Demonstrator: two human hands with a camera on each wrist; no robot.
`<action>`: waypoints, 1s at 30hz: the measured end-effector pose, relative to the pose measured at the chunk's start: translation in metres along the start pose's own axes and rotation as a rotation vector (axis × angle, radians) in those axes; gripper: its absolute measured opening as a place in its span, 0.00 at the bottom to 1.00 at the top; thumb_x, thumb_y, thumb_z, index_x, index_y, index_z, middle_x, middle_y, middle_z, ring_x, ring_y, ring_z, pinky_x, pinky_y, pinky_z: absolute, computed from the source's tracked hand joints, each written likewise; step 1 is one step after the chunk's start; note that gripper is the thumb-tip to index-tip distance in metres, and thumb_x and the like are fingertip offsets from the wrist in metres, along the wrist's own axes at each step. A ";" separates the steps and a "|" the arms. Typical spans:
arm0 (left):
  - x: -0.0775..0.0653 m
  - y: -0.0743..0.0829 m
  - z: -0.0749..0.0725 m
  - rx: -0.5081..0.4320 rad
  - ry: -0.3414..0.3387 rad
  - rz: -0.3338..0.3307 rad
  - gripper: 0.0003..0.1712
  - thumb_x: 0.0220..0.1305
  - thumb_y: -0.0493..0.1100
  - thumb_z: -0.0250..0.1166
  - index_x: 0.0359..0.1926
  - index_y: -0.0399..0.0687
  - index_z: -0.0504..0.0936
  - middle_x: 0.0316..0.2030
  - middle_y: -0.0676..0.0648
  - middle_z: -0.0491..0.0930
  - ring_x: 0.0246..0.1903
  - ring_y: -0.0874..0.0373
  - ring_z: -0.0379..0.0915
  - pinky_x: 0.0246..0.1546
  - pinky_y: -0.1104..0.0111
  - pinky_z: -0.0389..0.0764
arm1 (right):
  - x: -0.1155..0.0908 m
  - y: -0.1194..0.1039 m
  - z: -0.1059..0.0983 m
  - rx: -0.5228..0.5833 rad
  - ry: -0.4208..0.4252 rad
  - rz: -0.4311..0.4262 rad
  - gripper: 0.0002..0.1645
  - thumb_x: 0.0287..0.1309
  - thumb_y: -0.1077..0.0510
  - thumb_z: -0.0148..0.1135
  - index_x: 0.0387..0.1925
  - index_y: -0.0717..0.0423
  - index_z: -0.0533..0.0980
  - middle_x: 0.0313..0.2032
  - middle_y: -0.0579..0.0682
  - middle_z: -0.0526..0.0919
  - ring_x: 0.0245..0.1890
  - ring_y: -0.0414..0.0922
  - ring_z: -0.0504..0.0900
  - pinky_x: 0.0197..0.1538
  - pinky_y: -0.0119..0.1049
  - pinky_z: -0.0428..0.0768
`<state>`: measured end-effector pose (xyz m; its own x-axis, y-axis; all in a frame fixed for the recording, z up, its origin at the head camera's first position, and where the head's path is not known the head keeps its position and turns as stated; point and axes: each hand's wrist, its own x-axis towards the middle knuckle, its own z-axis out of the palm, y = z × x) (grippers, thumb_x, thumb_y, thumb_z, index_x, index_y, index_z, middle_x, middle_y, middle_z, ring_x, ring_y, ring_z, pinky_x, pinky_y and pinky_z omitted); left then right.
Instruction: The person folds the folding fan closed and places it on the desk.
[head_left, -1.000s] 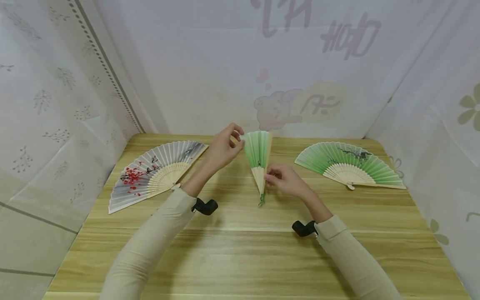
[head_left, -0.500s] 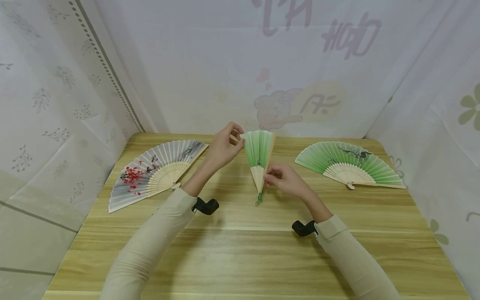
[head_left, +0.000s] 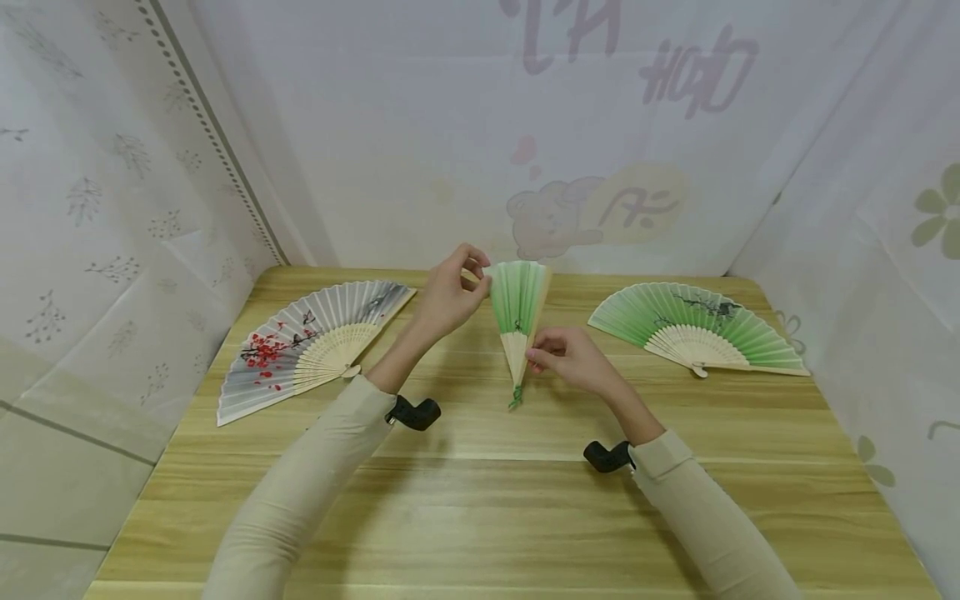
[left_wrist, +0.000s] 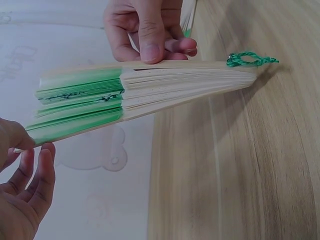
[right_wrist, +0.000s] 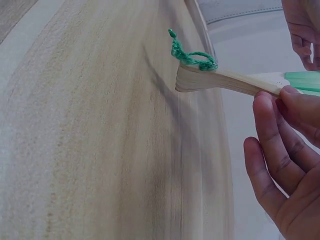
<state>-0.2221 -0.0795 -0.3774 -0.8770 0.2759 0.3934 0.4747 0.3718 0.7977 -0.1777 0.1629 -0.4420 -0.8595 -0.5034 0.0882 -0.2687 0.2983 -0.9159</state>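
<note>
A green folding fan point(head_left: 519, 300), partly spread, is held up off the wooden table between both hands. My left hand point(head_left: 452, 292) pinches the upper left corner of its leaf between thumb and fingers. Lower on the other side, my right hand point(head_left: 572, 358) pinches the outer rib near the pale slats. The left wrist view shows the pleats point(left_wrist: 75, 102) bunched close together. A green braided cord loop point(right_wrist: 197, 59) hangs at the pivot end, clearly seen in the right wrist view.
On the table's left lies a spread grey-white fan point(head_left: 322, 342) with red blossoms. A second green fan point(head_left: 697, 325), fully spread, lies at the right. The wooden table point(head_left: 480, 517) ends at a printed curtain point(head_left: 375, 150) behind.
The held fan has spread slightly wider at the top, and its pivot end with the cord has shifted a little left. Both hands have stayed nearly in place.
</note>
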 end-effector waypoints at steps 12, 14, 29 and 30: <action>-0.001 0.001 0.006 0.005 -0.021 0.024 0.09 0.69 0.29 0.62 0.49 0.35 0.74 0.38 0.41 0.76 0.32 0.46 0.83 0.34 0.61 0.84 | 0.001 0.002 0.000 0.032 0.031 -0.010 0.05 0.67 0.66 0.65 0.36 0.66 0.82 0.29 0.62 0.85 0.31 0.69 0.83 0.39 0.62 0.82; 0.000 0.002 0.006 -0.005 -0.031 0.036 0.09 0.70 0.29 0.62 0.49 0.35 0.74 0.38 0.41 0.76 0.32 0.45 0.83 0.33 0.62 0.84 | 0.000 0.002 0.000 0.046 0.033 -0.015 0.05 0.68 0.66 0.65 0.36 0.67 0.82 0.30 0.65 0.84 0.32 0.69 0.83 0.39 0.62 0.82; -0.001 0.007 -0.001 -0.190 -0.056 -0.016 0.09 0.72 0.27 0.59 0.50 0.35 0.71 0.39 0.37 0.74 0.32 0.32 0.80 0.28 0.59 0.84 | 0.001 0.007 -0.005 0.119 0.010 -0.014 0.08 0.70 0.67 0.62 0.43 0.71 0.80 0.34 0.65 0.85 0.34 0.72 0.82 0.41 0.62 0.82; -0.001 0.007 -0.001 -0.202 -0.053 -0.018 0.09 0.72 0.27 0.59 0.50 0.34 0.71 0.39 0.37 0.74 0.32 0.31 0.80 0.28 0.60 0.84 | 0.000 0.007 -0.004 0.118 0.004 -0.011 0.08 0.70 0.66 0.62 0.44 0.71 0.80 0.35 0.66 0.84 0.34 0.71 0.82 0.40 0.62 0.82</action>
<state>-0.2183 -0.0781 -0.3719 -0.8776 0.3189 0.3580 0.4300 0.1936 0.8818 -0.1820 0.1685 -0.4471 -0.8585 -0.5030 0.0997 -0.2252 0.1953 -0.9545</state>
